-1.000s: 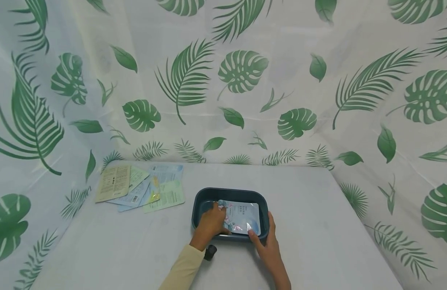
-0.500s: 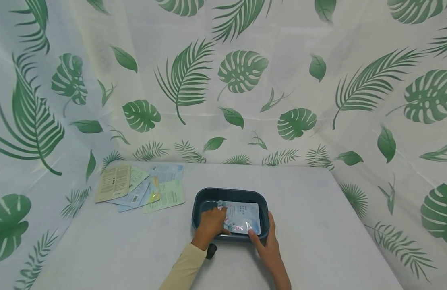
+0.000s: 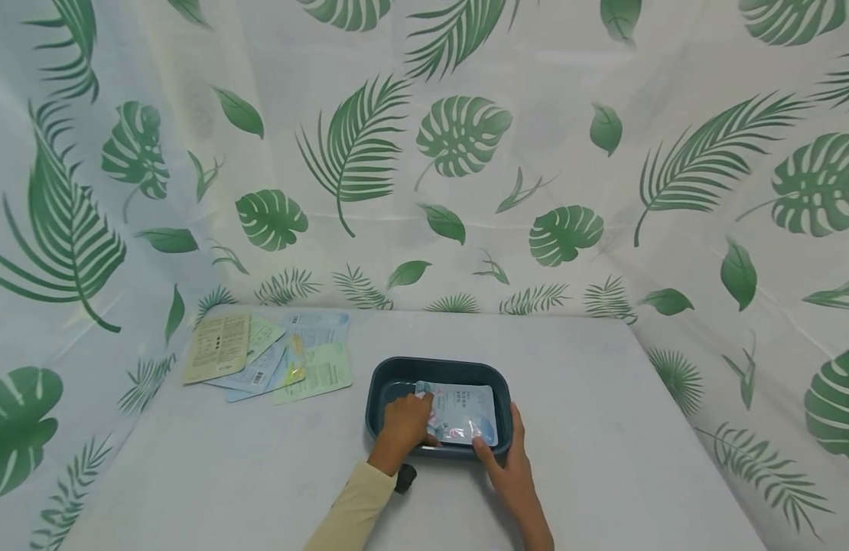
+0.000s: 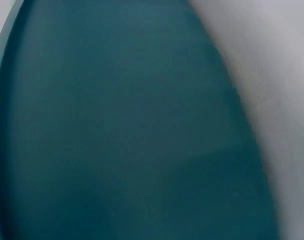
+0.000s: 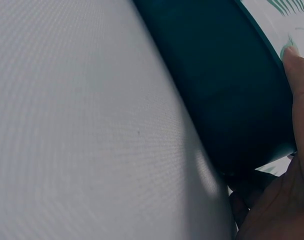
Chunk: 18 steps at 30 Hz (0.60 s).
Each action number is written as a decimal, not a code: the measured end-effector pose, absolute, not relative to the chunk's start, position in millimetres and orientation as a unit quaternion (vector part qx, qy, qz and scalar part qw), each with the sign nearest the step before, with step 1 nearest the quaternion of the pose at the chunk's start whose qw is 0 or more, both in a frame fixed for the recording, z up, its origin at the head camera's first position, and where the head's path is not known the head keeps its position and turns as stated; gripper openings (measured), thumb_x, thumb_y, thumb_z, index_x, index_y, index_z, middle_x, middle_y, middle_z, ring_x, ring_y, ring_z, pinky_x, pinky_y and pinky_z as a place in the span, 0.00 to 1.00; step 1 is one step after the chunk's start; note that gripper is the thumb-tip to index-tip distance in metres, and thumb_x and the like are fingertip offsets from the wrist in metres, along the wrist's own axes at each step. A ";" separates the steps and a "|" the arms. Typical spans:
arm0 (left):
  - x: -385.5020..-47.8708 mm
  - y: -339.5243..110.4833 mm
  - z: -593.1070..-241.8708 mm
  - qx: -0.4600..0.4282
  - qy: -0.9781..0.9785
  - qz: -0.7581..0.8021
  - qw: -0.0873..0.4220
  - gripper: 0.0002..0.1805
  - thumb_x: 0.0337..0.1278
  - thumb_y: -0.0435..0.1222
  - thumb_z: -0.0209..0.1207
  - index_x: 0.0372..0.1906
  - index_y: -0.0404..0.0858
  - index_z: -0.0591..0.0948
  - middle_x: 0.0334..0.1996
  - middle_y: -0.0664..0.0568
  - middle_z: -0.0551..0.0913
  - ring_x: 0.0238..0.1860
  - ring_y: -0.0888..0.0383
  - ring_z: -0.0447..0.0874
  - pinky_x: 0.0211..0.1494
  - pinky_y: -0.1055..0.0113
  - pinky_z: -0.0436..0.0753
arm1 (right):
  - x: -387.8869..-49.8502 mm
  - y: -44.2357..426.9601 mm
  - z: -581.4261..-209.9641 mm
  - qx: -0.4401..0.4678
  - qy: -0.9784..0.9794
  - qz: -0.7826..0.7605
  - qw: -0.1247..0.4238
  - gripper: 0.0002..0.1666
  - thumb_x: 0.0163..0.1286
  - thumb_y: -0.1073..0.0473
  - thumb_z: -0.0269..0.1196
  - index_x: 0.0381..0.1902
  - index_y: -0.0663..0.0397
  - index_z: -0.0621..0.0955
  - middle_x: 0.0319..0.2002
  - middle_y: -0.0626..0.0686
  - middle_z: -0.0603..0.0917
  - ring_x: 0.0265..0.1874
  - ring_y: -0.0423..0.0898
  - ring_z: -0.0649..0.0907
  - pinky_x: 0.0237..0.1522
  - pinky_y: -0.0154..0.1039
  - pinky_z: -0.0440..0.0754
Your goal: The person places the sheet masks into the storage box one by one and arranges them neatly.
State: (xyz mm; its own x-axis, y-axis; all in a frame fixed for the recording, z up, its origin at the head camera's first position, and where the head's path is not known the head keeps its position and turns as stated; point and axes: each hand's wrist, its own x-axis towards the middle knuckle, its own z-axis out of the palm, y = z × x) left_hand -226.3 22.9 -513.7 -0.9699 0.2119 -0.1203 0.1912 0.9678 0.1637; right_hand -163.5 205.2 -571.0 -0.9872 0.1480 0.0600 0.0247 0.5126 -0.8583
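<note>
A dark teal plastic tray with rounded corners sits on the white table. Inside it, toward the right, lies a pale blue flat packet with printed flowers and lettering. My left hand reaches into the tray and grips the packet's left edge; its fingertips are partly hidden. My right hand holds the tray's near right corner, its thumb over the near rim and fingers along the right end. In the right wrist view, the thumb and fingers wrap the tray's side. Only the tray's wall fills the left wrist view.
At the table's far left lie several overlapping flat packets in beige, blue and green. A small black object is beside the left wrist. A white sheet with green leaf prints hangs behind the white table and along both sides.
My left hand's fingers have lowered and curled slightly at the packet's left end. The right hand and the tray keep their places.
</note>
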 end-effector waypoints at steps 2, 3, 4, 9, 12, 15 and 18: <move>-225.5 24.2 -514.0 0.098 0.990 0.081 0.066 0.43 0.28 0.54 0.78 0.56 0.43 0.79 0.41 0.46 0.86 0.36 0.51 0.84 0.39 0.56 0.83 | -163.4 206.1 -571.6 -0.049 -0.866 0.492 0.066 0.55 0.68 0.45 0.62 0.79 0.45 0.41 0.78 0.63 0.49 0.74 0.67 0.54 0.69 0.66 0.56; -225.2 24.9 -514.0 0.096 0.990 0.084 0.064 0.43 0.28 0.54 0.79 0.56 0.42 0.78 0.41 0.46 0.86 0.35 0.51 0.83 0.39 0.56 0.83 | -163.4 206.4 -571.7 -0.049 -0.866 0.494 0.068 0.55 0.68 0.45 0.62 0.79 0.45 0.41 0.78 0.63 0.49 0.75 0.67 0.54 0.69 0.66 0.56; -225.0 25.6 -514.0 0.094 0.990 0.087 0.062 0.43 0.27 0.54 0.79 0.56 0.43 0.78 0.41 0.46 0.86 0.35 0.51 0.84 0.39 0.56 0.83 | -163.6 206.5 -571.8 -0.049 -0.865 0.495 0.068 0.55 0.68 0.45 0.62 0.79 0.45 0.41 0.78 0.63 0.49 0.75 0.66 0.54 0.70 0.66 0.56; -224.5 26.6 -513.1 0.082 0.991 0.096 0.053 0.44 0.26 0.54 0.79 0.57 0.43 0.78 0.42 0.46 0.87 0.37 0.49 0.85 0.41 0.54 0.83 | -163.3 205.7 -569.7 -0.047 -0.863 0.499 0.066 0.55 0.68 0.46 0.62 0.79 0.45 0.41 0.78 0.63 0.49 0.75 0.67 0.54 0.70 0.66 0.55; -224.2 26.3 -513.6 0.078 0.990 0.104 0.054 0.45 0.26 0.54 0.79 0.59 0.43 0.78 0.44 0.46 0.87 0.39 0.48 0.86 0.42 0.53 0.83 | -162.7 204.9 -568.3 -0.044 -0.862 0.501 0.068 0.54 0.68 0.47 0.62 0.79 0.46 0.42 0.77 0.64 0.50 0.74 0.67 0.55 0.69 0.66 0.55; -223.8 25.3 -514.6 0.079 0.989 0.110 0.052 0.46 0.26 0.54 0.79 0.60 0.43 0.77 0.45 0.45 0.87 0.39 0.47 0.86 0.42 0.52 0.83 | -162.6 204.5 -568.4 -0.041 -0.861 0.503 0.071 0.54 0.68 0.46 0.62 0.79 0.46 0.42 0.77 0.64 0.50 0.74 0.67 0.55 0.69 0.66 0.55; -223.2 23.1 -515.3 0.080 0.989 0.110 0.053 0.47 0.25 0.55 0.79 0.60 0.44 0.76 0.46 0.45 0.86 0.40 0.47 0.86 0.43 0.52 0.82 | -162.5 204.5 -569.0 -0.041 -0.862 0.501 0.069 0.54 0.68 0.45 0.62 0.79 0.46 0.42 0.77 0.64 0.50 0.74 0.67 0.55 0.69 0.66 0.55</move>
State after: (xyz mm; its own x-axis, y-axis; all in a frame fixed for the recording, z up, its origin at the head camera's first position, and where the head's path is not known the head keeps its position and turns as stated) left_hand -223.2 23.1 -515.3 -0.9818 0.1692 -0.0864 0.1460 0.9630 0.2265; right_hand -162.5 204.5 -569.0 -0.9872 0.1401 0.0767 0.0027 0.4950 -0.8689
